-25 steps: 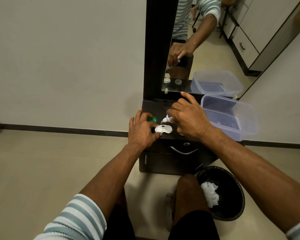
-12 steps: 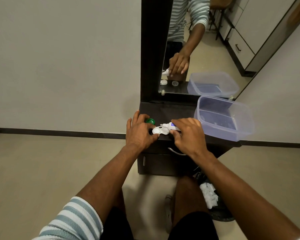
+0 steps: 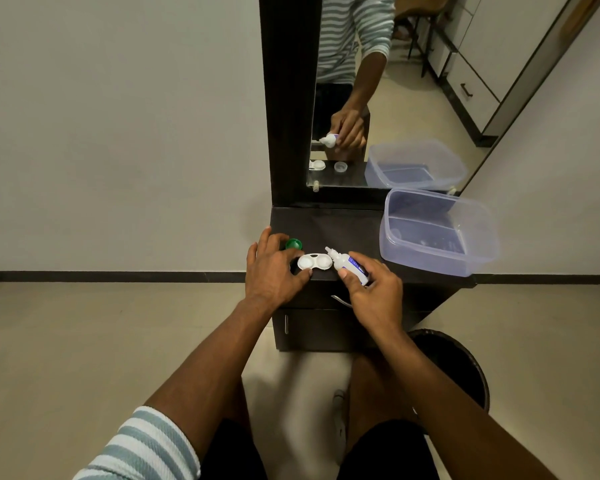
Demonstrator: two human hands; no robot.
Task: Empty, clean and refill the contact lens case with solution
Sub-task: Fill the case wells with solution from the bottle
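Refill stage, judging by the layout: white twin-well plastic contact lens case [image 3: 313, 262] sits uncapped at the front edge of the dark wooden dresser top [image 3: 343, 230], both wells open and pale; can't tell if either holds liquid yet. Left hand [image 3: 274, 268] steadies it, fingers loosely curled against the case's left end. Right hand [image 3: 374, 289] grips the small white squeeze bottle of solution with a blue label [image 3: 349, 266], tilted, nozzle just beside the case's right well, touching or nearly so. Emptying and cleaning look done; left: fill both wells, screw caps back on. Nearer than the case, below the dresser to the right: round black waste bin [image 3: 465, 362]. Just behind the case's left end: green round screw cap [image 3: 293, 243], partly under the left fingers. Right of the case, well apart: clear rectangular plastic tub [image 3: 437, 233]. Behind the case: dark-framed wall mirror [image 3: 343, 98]; its reflection shows a pale second cap, hidden in the direct view. Nothing blocks the wells.
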